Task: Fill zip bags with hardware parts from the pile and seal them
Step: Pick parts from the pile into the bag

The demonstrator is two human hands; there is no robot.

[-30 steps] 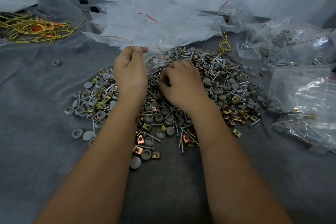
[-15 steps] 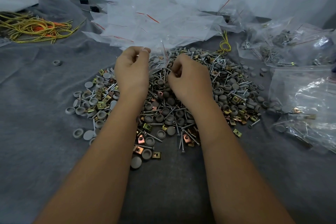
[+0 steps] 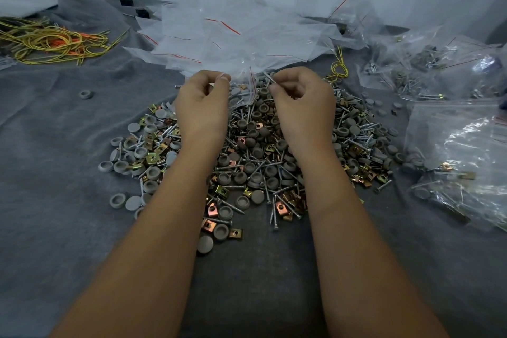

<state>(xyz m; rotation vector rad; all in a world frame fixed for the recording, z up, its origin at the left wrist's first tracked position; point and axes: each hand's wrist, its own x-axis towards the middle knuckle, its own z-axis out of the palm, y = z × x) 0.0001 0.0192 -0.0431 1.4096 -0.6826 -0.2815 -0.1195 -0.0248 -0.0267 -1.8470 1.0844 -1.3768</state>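
Above a heaped pile of grey plastic caps, silver screws and brass clips (image 3: 258, 162), the left hand (image 3: 203, 107) pinches a clear zip bag (image 3: 241, 82) while the right hand (image 3: 301, 107) holds 1 silver screw (image 3: 270, 78). Beyond the pile lie loose empty clear bags (image 3: 241, 33).

Dim, cool, even light; soft shadows; glare on plastic; wide-angle edge bending

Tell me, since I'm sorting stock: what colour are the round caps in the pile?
Grey, seen in the head view: round caps.
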